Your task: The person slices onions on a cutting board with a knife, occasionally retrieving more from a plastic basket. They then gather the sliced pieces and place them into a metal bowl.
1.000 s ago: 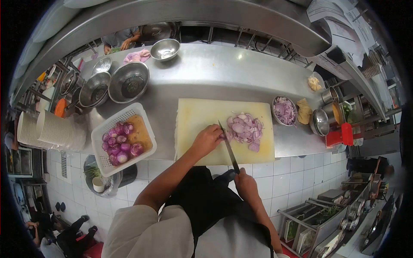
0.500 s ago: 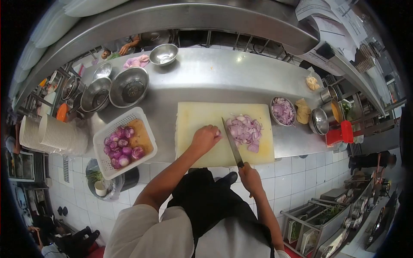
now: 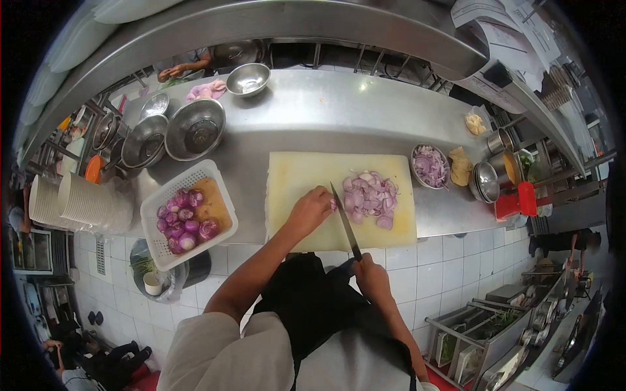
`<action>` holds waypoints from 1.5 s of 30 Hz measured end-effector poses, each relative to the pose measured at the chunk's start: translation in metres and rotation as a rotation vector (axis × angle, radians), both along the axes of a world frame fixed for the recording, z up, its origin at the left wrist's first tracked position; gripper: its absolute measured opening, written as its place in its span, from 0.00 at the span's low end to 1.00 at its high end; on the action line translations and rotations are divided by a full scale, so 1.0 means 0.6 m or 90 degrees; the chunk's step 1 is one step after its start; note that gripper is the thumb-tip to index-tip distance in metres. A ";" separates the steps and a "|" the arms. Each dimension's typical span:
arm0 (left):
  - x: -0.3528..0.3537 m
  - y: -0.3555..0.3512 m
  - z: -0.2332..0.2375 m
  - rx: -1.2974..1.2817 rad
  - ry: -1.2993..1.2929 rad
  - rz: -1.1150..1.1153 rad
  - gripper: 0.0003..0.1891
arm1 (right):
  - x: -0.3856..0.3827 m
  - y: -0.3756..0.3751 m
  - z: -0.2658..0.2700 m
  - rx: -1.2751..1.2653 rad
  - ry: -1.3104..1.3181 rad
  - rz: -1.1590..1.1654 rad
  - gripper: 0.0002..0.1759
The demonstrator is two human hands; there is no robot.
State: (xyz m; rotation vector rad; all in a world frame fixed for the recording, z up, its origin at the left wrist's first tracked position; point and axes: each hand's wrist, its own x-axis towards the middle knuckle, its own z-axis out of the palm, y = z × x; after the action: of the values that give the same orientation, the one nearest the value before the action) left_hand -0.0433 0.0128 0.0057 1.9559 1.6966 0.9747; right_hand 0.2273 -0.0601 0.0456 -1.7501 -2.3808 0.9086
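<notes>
My left hand (image 3: 313, 212) is closed over a small piece of red onion (image 3: 333, 204) on the cutting board (image 3: 293, 171). In my right hand (image 3: 372, 276) is the handle of a long kitchen knife (image 3: 345, 221). Its blade lies slanted across the board, right beside the fingertips of my left hand and the onion piece. A loose heap of sliced red onion (image 3: 370, 197) spreads to the right of the blade. Further left, a white perforated basket (image 3: 156, 249) holds several whole peeled red onions (image 3: 187, 227) and a brown board.
A steel bowl of sliced onion (image 3: 429, 167) stands right of the board, near stacked small bowls (image 3: 485, 181) and a red container (image 3: 515, 203). Steel bowls (image 3: 195, 129) sit at the back left. A steel shelf (image 3: 293, 29) runs overhead. Another person's hands (image 3: 175, 70) show across the counter.
The knife has shifted left, up against the onion piece, and my right hand has moved left with it. My left hand stays almost in place. The other person's hands have come together.
</notes>
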 end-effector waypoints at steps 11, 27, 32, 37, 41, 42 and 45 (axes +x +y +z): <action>-0.001 0.003 0.000 0.033 -0.024 -0.037 0.12 | 0.028 -0.028 0.043 0.016 -0.058 0.038 0.13; 0.005 -0.002 -0.005 0.051 -0.043 -0.018 0.12 | 0.004 0.012 0.049 -0.006 -0.025 0.039 0.14; 0.003 -0.001 -0.008 0.039 -0.041 -0.011 0.13 | 0.018 -0.012 0.054 -0.016 -0.088 0.040 0.16; 0.001 -0.001 -0.015 0.028 -0.030 -0.016 0.13 | 0.000 -0.003 -0.006 -0.036 -0.057 0.021 0.14; 0.003 -0.005 -0.009 0.052 -0.040 -0.008 0.11 | -0.025 0.034 -0.022 -0.004 0.014 0.027 0.16; 0.006 -0.007 -0.005 0.050 -0.050 -0.005 0.11 | -0.027 0.038 -0.013 0.011 0.033 0.029 0.15; 0.004 -0.003 0.001 0.051 -0.062 0.004 0.10 | -0.020 0.033 0.000 0.004 0.021 0.003 0.14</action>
State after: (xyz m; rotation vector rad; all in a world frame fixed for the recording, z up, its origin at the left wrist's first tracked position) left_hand -0.0412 0.0107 0.0060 1.9201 1.6342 1.1380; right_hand 0.2155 -0.0403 0.0455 -1.7140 -2.3655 0.9228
